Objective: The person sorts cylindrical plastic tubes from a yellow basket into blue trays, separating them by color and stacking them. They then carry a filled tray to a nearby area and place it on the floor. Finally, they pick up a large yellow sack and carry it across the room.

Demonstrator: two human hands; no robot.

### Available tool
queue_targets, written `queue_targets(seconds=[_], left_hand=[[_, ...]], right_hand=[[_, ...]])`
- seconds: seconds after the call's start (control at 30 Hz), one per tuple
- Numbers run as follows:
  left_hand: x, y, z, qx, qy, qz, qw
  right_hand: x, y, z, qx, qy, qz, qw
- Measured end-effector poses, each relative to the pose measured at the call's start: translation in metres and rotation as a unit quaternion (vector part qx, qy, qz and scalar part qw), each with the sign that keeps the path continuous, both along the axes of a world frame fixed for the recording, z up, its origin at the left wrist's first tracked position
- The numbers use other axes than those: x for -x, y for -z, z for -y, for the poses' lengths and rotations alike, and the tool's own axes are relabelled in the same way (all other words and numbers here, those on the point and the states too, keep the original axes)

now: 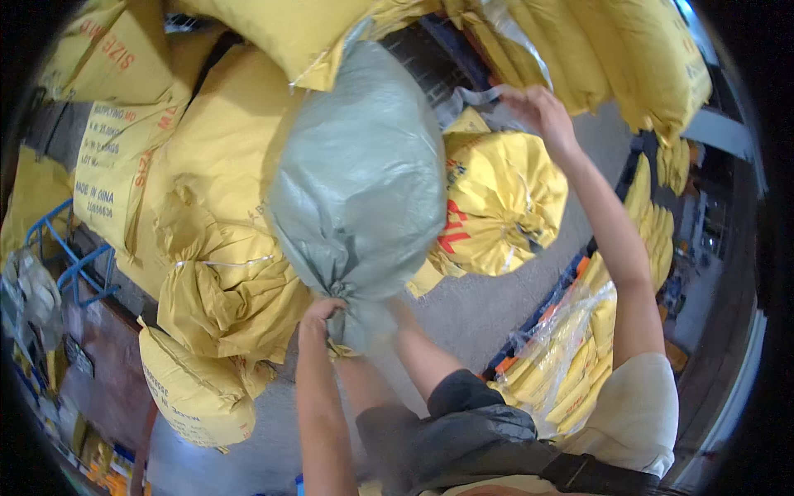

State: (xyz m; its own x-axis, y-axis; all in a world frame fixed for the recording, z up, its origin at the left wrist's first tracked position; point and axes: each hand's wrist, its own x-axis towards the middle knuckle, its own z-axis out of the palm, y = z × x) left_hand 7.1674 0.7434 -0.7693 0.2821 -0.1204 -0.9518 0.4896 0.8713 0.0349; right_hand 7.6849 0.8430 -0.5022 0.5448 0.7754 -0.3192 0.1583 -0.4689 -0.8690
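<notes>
A full grey-green woven sack (360, 165) stands in front of me, its gathered neck toward my legs. My left hand (321, 314) is closed around that neck, just below the bunched folds. My right arm reaches out to the far right. There my right hand (542, 120) pinches the end of a thin greyish strip (471, 99), slightly blurred, beside the sack's far end. What the strip's other end joins I cannot tell. Below that hand lies a tied yellow sack (500, 202) with red print, close against the grey-green one.
Large yellow sacks (223, 157) crowd the left, one with a tied neck (223, 281). Another yellow sack (194, 384) sits lower left near a blue metal frame (78, 256). Stacked yellow sacks (612, 50) rise at far right; more lie under clear film (571, 347) on the right.
</notes>
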Motion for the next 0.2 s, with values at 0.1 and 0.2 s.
queue_targets(seconds=[0.1,0.2], left_hand=[[-0.007,0.010,0.013,-0.078,0.020,-0.065,0.995],[-0.009,0.006,0.021,-0.068,-0.093,-0.053,0.992]], right_hand=[[-0.057,0.116,-0.085,0.094,0.073,-0.093,0.989],[-0.118,0.302,-0.110,0.191,0.020,0.009,0.981]])
